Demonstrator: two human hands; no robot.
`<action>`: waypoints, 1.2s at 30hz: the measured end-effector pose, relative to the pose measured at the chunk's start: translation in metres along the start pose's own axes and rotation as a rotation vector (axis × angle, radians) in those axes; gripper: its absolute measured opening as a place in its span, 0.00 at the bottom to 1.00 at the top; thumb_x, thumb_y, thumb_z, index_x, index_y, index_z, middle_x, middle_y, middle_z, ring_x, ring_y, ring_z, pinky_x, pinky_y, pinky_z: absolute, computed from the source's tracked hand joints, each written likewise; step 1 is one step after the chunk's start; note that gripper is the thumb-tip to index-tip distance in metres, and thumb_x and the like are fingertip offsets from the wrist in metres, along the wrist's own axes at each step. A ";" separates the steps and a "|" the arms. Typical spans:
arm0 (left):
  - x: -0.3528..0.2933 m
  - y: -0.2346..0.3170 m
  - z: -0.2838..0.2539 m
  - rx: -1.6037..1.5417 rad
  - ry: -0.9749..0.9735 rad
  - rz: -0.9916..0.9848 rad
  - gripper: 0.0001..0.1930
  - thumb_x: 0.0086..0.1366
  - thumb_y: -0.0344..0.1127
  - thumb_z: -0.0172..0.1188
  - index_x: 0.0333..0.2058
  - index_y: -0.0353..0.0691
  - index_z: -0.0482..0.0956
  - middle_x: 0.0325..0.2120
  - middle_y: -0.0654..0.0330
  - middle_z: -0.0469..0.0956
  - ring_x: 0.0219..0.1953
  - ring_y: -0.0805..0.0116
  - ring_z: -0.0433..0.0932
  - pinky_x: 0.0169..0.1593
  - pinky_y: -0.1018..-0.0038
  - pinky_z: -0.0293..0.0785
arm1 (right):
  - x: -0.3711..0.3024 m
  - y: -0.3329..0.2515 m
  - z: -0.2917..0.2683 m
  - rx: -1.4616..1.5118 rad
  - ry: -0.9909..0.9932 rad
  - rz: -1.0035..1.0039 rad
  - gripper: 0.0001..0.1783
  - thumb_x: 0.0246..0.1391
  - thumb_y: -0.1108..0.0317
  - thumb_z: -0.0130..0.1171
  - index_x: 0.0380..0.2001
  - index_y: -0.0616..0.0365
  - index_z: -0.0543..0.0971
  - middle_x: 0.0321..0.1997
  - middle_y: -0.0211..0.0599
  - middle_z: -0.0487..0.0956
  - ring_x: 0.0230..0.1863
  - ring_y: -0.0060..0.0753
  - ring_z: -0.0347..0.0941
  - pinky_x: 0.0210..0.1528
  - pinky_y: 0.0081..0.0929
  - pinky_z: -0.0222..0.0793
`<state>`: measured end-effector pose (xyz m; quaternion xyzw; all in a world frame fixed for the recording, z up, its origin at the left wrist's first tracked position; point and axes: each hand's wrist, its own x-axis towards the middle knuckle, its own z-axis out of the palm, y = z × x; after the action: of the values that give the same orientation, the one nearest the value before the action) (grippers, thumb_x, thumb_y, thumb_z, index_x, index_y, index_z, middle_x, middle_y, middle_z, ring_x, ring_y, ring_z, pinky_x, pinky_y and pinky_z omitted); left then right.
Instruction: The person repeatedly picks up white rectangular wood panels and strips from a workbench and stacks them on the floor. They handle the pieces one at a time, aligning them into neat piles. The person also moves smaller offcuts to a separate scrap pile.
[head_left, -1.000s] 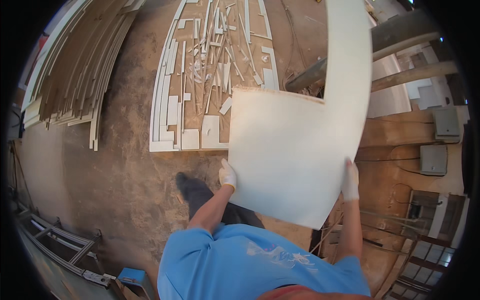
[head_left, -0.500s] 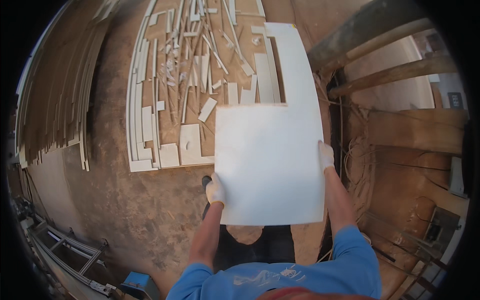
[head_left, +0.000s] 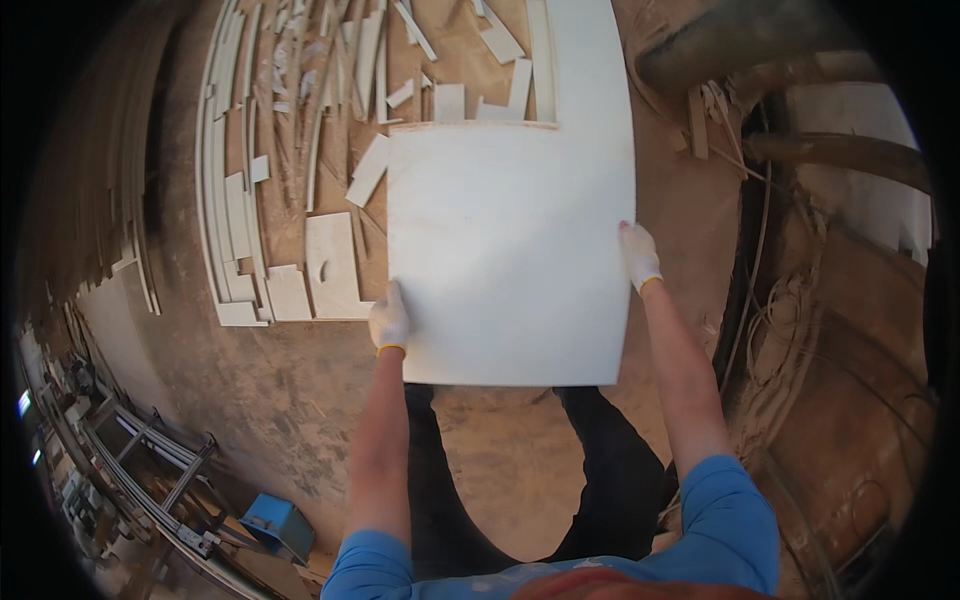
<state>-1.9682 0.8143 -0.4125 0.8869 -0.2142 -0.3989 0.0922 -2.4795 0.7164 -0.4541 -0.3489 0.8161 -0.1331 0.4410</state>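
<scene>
A large white board [head_left: 505,260] stretches in front of me, its near edge above my legs. At its left edge my left hand [head_left: 390,318], in a white glove with a yellow cuff, is closed with the thumb on top. Farther along the right edge, my gloved right hand [head_left: 641,256] grips the same board. A white strip [head_left: 590,70] runs on from its far right part; I cannot tell whether the two are one piece. The fingers beneath the board are hidden.
Beyond the board, a brown sheet [head_left: 335,180] bears several white offcuts [head_left: 333,262] and thin strips. Long stacked boards [head_left: 110,180] stand at the far left. A metal frame [head_left: 160,460] and a blue box [head_left: 278,525] are at lower left. Thick pipes [head_left: 760,45] cross the upper right.
The scattered offcuts and the board appear higher and farther left in the picture as my view shifts. My arms reach farther forward, and both hands keep their hold on the board.
</scene>
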 end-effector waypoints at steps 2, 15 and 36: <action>0.014 -0.021 0.003 0.158 0.007 0.042 0.38 0.74 0.66 0.49 0.56 0.31 0.82 0.44 0.37 0.85 0.49 0.44 0.84 0.57 0.58 0.75 | -0.005 0.045 0.018 -0.228 0.027 -0.057 0.38 0.65 0.48 0.59 0.64 0.72 0.73 0.67 0.63 0.77 0.69 0.59 0.73 0.69 0.43 0.68; 0.008 -0.138 0.085 -0.798 -0.095 -0.499 0.36 0.75 0.51 0.65 0.71 0.41 0.59 0.67 0.51 0.68 0.65 0.43 0.72 0.58 0.33 0.74 | -0.151 0.210 0.135 1.393 -0.018 0.619 0.21 0.77 0.53 0.52 0.57 0.59 0.78 0.56 0.34 0.83 0.57 0.34 0.79 0.60 0.37 0.74; 0.032 -0.123 0.042 -0.624 -0.263 -0.322 0.37 0.70 0.54 0.66 0.66 0.32 0.69 0.62 0.44 0.75 0.62 0.45 0.77 0.63 0.47 0.72 | -0.129 0.187 0.111 0.880 0.095 0.563 0.21 0.70 0.56 0.57 0.57 0.59 0.71 0.51 0.41 0.79 0.50 0.42 0.78 0.51 0.44 0.77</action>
<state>-1.9427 0.9098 -0.5027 0.7796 0.0498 -0.5650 0.2657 -2.4262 0.9493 -0.5355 0.1088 0.7644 -0.3553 0.5269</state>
